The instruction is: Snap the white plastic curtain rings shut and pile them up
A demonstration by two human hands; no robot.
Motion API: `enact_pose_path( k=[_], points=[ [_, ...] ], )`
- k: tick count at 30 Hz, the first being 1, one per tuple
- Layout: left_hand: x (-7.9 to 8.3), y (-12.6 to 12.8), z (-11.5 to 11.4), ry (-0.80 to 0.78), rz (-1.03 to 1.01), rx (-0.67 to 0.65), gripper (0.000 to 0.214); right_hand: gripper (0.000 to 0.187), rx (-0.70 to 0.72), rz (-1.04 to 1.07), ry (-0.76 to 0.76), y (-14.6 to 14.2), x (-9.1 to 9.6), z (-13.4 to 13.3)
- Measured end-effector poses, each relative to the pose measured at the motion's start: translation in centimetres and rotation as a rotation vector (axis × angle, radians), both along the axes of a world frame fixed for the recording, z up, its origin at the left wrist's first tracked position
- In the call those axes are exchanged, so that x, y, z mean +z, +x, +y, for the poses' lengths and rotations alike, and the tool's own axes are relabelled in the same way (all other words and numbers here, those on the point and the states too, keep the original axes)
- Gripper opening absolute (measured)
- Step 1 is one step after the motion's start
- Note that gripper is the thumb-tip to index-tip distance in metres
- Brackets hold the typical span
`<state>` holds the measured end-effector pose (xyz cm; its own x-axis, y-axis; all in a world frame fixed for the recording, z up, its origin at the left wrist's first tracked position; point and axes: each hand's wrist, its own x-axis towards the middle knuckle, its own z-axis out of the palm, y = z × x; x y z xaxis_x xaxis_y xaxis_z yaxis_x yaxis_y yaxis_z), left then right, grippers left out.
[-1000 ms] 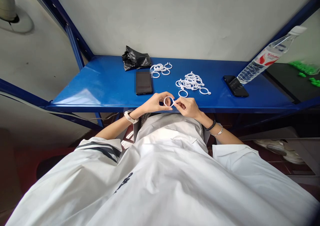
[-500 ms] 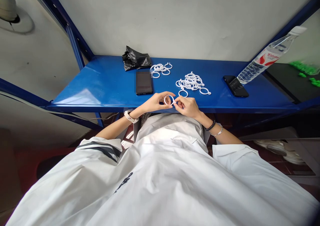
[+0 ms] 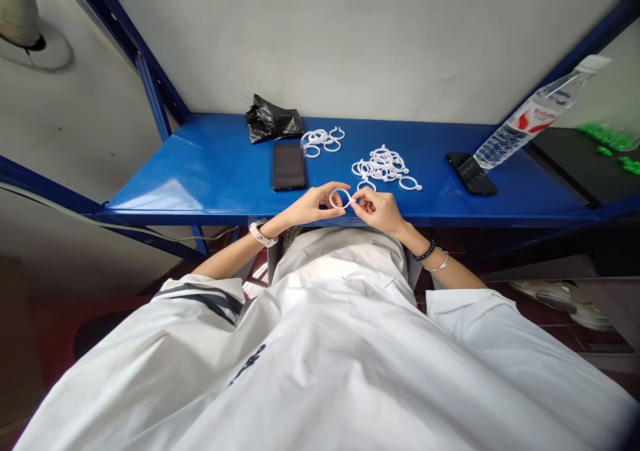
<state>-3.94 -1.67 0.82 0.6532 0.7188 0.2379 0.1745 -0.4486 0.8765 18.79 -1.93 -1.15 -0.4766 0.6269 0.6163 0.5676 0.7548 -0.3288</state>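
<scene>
Over the front edge of the blue table, my left hand (image 3: pixel 325 201) holds a white plastic curtain ring (image 3: pixel 349 194) between thumb and fingers. My right hand (image 3: pixel 377 210) is closed in a pinch at the ring's right side, where its small eyelet seems to be; the fingertips hide that part. Just beyond my right hand lies a loose heap of similar white rings (image 3: pixel 383 163), tangled together. A smaller group of white rings (image 3: pixel 320 136) lies farther back to the left, some with a gap showing at the top.
A black phone (image 3: pixel 289 166) lies left of the rings, in front of a crumpled black plastic bag (image 3: pixel 273 119). To the right, a water bottle (image 3: pixel 533 116) stands beside another black phone (image 3: pixel 471 172). Green pieces (image 3: pixel 607 134) lie at far right. The blue table (image 3: pixel 215 151) backs onto a wall.
My right hand has shifted slightly to the right, and the ring has moved a little with it. The heaps of rings lie as before.
</scene>
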Motion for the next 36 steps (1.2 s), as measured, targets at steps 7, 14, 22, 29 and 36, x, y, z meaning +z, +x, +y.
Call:
enact_pose_path(
  k=[7,14,22,29,36],
  points=[
    [-0.6,-0.1,0.4,-0.085,-0.098,-0.051,0.07,0.022,-0.333,0.09,-0.066,2.8,0.8,2.6],
    [0.2,-0.1,0.2,-0.082,0.026,-0.025,0.049,0.025,-0.384,0.016,-0.091,3.4,0.6,3.3],
    [1.3,0.4,1.3,0.185,0.187,0.107,0.032,0.015,-0.382,-0.066,-0.113,3.0,0.5,3.2],
    [2.6,2.0,6.2,0.578,0.819,0.51,0.043,0.013,-0.361,-0.06,-0.099,3.0,0.5,3.2],
    [1.4,3.9,6.8,0.579,1.037,0.428,0.041,0.013,-0.345,-0.046,-0.102,2.9,0.6,3.1]
  ],
)
